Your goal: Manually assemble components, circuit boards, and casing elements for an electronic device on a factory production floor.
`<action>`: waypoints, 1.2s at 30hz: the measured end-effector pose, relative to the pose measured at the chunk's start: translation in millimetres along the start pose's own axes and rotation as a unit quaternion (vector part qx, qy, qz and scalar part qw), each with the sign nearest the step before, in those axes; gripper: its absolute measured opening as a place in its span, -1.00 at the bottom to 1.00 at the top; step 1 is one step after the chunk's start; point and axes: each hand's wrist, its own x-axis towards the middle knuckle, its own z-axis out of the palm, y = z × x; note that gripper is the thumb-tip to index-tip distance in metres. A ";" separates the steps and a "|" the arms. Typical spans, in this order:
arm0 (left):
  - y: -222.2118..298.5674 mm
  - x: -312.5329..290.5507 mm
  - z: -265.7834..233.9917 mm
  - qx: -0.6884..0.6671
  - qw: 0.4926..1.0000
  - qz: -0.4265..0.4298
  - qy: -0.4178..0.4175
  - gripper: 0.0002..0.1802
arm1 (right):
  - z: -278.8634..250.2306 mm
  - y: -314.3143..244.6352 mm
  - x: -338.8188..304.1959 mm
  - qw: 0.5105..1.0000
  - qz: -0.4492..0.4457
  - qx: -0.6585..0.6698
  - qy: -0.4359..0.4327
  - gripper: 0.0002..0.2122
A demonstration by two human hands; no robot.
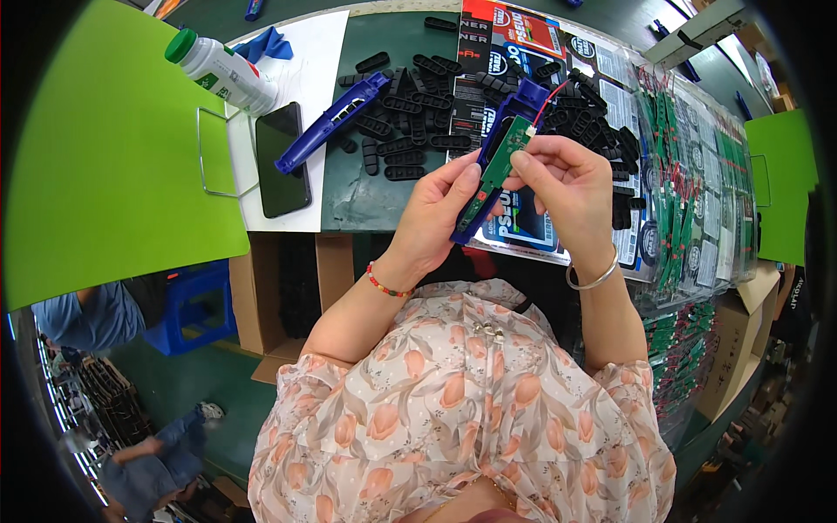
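Note:
Over the table's front edge, my left hand [427,218] is closed round a long dark blue plastic casing [532,92], tilted with its far end to the right. A narrow green circuit board [499,164] lies along the casing's open side, under my left thumb. My right hand [571,187] pinches the board's right edge between thumb and fingers. Red wire [551,96] rises from a white connector at the board's far end. Another blue casing [330,124] rests to the left, partly across a black phone [281,148]. Many ribbed black oblong pieces [404,159] lie scattered beyond my hands.
A white bottle with a green cap [228,77] and a blue cloth [266,44] are at the far left. Wired circuit boards [676,209] fill clear trays on the right. Printed sheets [532,231] cover the middle. Green panels [105,157] flank the table; cardboard boxes [336,270] stand below.

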 end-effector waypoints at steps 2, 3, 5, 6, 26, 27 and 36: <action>0.6 -2.0 -0.5 0.013 1.000 -0.019 -0.001 -0.59 | -1.3 -0.2 1.0 1.000 0.011 -0.012 0.001 -0.83; 1.0 -2.7 -0.7 0.020 0.999 -0.029 -0.002 -0.59 | -2.0 -1.8 1.2 1.000 0.019 -0.017 0.001 -0.83; 2.7 -1.5 -1.1 0.013 0.999 -0.035 -0.005 -0.60 | -2.7 -2.1 1.3 1.000 0.023 -0.019 0.002 -0.83; 3.0 -1.2 -1.1 0.009 0.999 -0.038 -0.006 -0.60 | -2.7 -1.2 1.3 1.000 0.019 -0.015 0.003 -0.83; 1.8 6.0 6.8 0.036 0.999 0.021 0.017 -0.57 | 11.9 -14.1 -3.1 1.000 0.011 0.006 0.024 -0.86; 1.5 6.5 6.7 0.028 0.999 0.021 0.011 -0.57 | 11.7 -11.9 -1.4 1.000 0.015 0.000 0.019 -0.86; -0.2 8.3 1.0 0.044 0.997 0.058 0.027 -0.57 | 4.7 2.1 5.1 0.999 0.035 0.002 0.023 -0.85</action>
